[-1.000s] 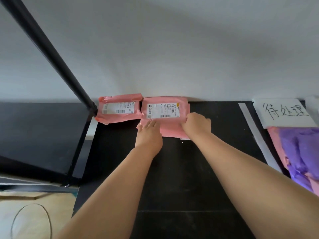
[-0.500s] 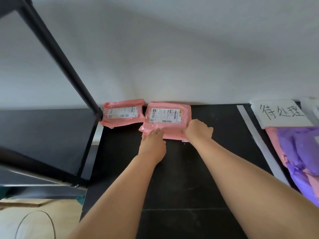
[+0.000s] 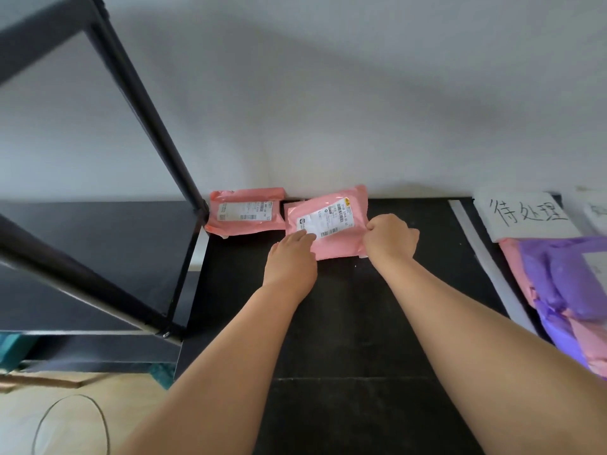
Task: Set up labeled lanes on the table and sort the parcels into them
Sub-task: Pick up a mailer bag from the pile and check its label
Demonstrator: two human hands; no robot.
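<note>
1. The right hand [image 3: 391, 239], just right of the frame's centre, has its fingers curled in and pinches the right edge of the tilted pink parcel [image 3: 341, 246].
2. The left hand [image 3: 290, 257], at centre, lies with its fingers straight and together. The fingertips rest flat on the parcel's lower left corner, partly on its white shipping label, and grip nothing.
3. The parcel lies on the black table [image 3: 345, 323] just above centre, close to the wall, skewed so its label runs up to the right. A second pink parcel [image 3: 246, 211] lies squarely to its left; whether the two touch or overlap I cannot tell.
4. Further out, a white tape strip [image 3: 476, 251] runs diagonally down the right of the frame as a lane line. Beyond it are a handwritten paper sign [image 3: 522, 215] and a pile of purple and pink parcels [image 3: 565, 284] awaiting sorting. A black shelf frame [image 3: 147, 126] fills the left.
5. The step in hand looks like placing this parcel in the lane left of the tape.
6. The next move probably calls for turning it square beside its neighbour, then letting go and reaching right to the pile for another.
</note>
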